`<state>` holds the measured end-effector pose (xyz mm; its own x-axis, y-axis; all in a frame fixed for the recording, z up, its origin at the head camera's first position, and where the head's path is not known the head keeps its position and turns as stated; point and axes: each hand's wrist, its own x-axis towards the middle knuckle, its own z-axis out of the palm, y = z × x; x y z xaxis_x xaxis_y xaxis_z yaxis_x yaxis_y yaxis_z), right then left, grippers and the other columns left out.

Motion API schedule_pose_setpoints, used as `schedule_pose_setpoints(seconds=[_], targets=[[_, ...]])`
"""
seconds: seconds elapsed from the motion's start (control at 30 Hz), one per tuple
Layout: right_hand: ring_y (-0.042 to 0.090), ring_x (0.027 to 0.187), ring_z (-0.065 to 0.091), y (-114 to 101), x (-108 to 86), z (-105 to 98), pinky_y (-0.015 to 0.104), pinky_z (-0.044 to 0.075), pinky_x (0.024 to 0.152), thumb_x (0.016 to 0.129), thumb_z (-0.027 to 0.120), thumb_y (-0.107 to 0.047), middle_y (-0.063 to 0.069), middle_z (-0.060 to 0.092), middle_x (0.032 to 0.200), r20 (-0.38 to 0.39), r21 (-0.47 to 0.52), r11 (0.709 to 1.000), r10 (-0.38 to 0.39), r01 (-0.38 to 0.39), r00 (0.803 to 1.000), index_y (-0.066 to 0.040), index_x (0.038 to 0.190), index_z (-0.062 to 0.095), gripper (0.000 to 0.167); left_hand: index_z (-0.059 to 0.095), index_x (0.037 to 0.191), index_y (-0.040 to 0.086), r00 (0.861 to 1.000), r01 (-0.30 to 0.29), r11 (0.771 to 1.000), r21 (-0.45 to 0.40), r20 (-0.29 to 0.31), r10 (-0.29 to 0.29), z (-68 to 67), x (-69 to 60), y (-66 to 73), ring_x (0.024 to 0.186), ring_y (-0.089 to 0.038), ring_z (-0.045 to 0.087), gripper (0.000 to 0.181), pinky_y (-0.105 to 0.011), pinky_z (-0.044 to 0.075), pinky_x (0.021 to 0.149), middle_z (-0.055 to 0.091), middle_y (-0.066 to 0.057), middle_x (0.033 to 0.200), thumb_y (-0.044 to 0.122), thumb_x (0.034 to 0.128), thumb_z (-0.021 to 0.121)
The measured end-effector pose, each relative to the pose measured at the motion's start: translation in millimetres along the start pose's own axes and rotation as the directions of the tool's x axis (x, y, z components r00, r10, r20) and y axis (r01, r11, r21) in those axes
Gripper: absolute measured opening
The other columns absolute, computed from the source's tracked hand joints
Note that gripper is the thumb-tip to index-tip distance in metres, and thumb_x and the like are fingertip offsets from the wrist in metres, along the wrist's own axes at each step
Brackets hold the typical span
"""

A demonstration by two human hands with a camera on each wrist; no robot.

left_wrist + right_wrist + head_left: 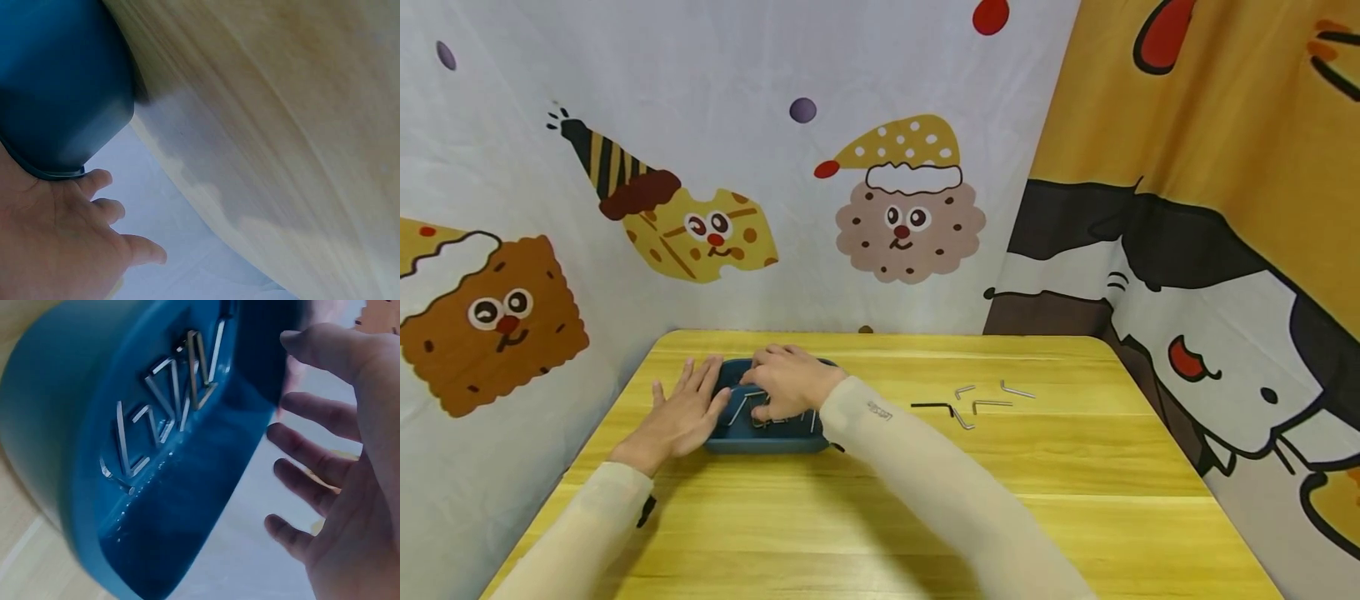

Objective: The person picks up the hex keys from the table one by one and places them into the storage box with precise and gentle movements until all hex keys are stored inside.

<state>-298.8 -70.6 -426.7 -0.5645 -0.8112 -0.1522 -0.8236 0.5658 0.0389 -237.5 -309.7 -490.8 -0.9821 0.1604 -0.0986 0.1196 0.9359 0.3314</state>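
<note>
Beneath right hand (797, 381), fingers spread, seemingly empty: hex keys (122, 440), gathered in blue tray (767, 447). Left hand (683, 411), fingers straight, against tray, presumably steadying it. Right of fingers: black hex key (931, 405) on counter (1075, 467).

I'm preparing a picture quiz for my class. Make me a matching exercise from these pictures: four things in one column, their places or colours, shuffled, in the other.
1. left hand
2. right hand
3. black hex key
4. bin

A. dark blue
B. on the table
C. at the bin's left rim
D. over the bin's inside

Pairs: 1-C, 2-D, 3-B, 4-A
</note>
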Motion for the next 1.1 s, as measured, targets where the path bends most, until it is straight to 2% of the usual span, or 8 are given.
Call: schedule_pose_setpoints(seconds=[0.43, 0.67, 0.87, 1.1], targets=[[0.022, 0.16, 0.055, 9.6, -42.0, 2.2, 0.05, 0.043, 0.14, 0.116, 0.07, -0.058, -0.004, 0.061, 0.169, -0.096, 0.031, 0.999, -0.012, 0.015, 0.995, -0.031, 0.17, 0.062, 0.061, 0.0, 0.189, 0.01, 1.0, 0.001, 1.0, 0.001, 0.003, -0.001, -1.6, -0.4, -0.4, 0.18, -0.06, -0.003, 0.082, -0.099, -0.011, 0.127, 0.007, -0.028, 0.196, 0.055, 0.1275, 0.031], [0.025, 0.159, 0.056, 17.1, -69.7, 9.9, 0.051, 0.044, 0.139, 0.117, 0.07, -0.053, 0.0, 0.063, 0.168, -0.191, 0.059, 0.997, -0.027, 0.039, 0.981, -0.028, 0.169, 0.064, 0.058, 0.0, 0.189, 0.01, 1.0, -0.002, 1.0, 0.0, 0.001, 0.002, -1.0, -0.3, 1.0, 0.181, -0.059, -0.003, 0.082, -0.098, -0.011, 0.127, 0.006, -0.028, 0.196, 0.055, 0.1275, 0.031], [0.026, 0.161, 0.055, 31.0, -100.4, 21.6, 0.053, 0.042, 0.141, 0.117, 0.069, -0.052, 0.001, 0.061, 0.169, -0.222, 0.11, 0.994, 0.013, 0.012, 0.975, -0.03, 0.17, 0.063, 0.058, 0.002, 0.189, 0.007, 1.0, -0.006, 1.0, -0.002, 0.002, 0.006, -0.2, -1.8, 0.7, 0.181, -0.059, -0.005, 0.083, -0.098, -0.011, 0.128, 0.007, -0.028, 0.196, 0.055, 0.1274, 0.032], [0.032, 0.161, 0.056, 54.4, -140.7, 40.2, 0.057, 0.044, 0.14, 0.115, 0.074, -0.047, 0.006, 0.063, 0.169, -0.245, 0.188, 0.981, 0.089, -0.043, 0.965, -0.024, 0.17, 0.063, 0.061, 0.005, 0.188, 0.006, 1.0, -0.004, 1.0, -0.007, -0.002, 0.004, -2.8, -2.4, 1.3, 0.18, -0.059, -0.004, 0.082, -0.098, -0.011, 0.128, 0.008, -0.029, 0.195, 0.054, 0.1277, 0.033]])
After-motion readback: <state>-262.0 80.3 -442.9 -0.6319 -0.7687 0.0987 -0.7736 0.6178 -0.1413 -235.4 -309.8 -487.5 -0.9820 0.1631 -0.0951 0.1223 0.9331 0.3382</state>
